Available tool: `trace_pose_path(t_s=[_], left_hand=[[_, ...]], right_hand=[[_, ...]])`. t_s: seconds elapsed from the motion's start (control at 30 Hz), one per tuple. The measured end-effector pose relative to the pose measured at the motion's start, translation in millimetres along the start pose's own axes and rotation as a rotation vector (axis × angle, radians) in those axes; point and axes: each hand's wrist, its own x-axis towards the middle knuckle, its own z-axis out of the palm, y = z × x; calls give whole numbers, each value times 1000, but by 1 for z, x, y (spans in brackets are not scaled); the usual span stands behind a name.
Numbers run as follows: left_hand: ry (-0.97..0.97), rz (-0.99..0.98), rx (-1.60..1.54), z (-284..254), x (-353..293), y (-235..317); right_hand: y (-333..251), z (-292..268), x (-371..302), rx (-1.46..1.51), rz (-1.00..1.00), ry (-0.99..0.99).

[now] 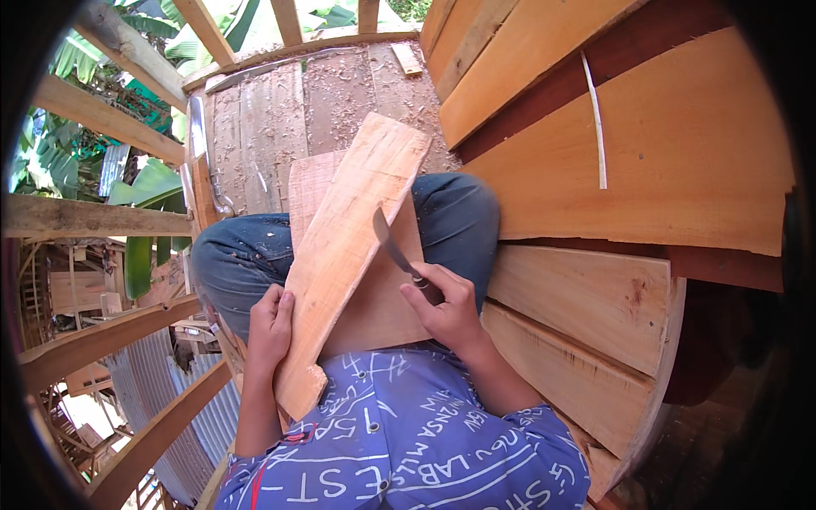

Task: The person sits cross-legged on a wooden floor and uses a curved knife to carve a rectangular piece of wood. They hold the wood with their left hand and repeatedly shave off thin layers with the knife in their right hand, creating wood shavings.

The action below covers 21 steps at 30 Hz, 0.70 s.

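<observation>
Floorboards (276, 136) littered with shavings (327, 106); right hand (450, 311) partly hides knife handle (430, 291)

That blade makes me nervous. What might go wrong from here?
The curved knife in the right hand might slip toward the right leg nearby. The narrow board slants over a wider board; with only the left hand gripping it, it could perhaps shift.

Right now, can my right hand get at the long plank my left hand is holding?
Probably yes. Your right hand holds the curved knife just beside the long plank, with nothing apparent between; your left hand grips its far edge, leaving the near side free.
</observation>
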Motion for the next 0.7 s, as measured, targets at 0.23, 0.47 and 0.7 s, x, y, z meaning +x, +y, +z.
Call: trace_pose_path(t_s=[0.23,0.47,0.7], left_hand=[[67,79,80,-16,4,27],[81,56,69,-23,2,25],[69,103,-50,-18,5,25]], right_hand=[[-1,1,7,-89,-56,211],[-6,2,14,-179,-239,117],[12,7,25,-248,-160,36]])
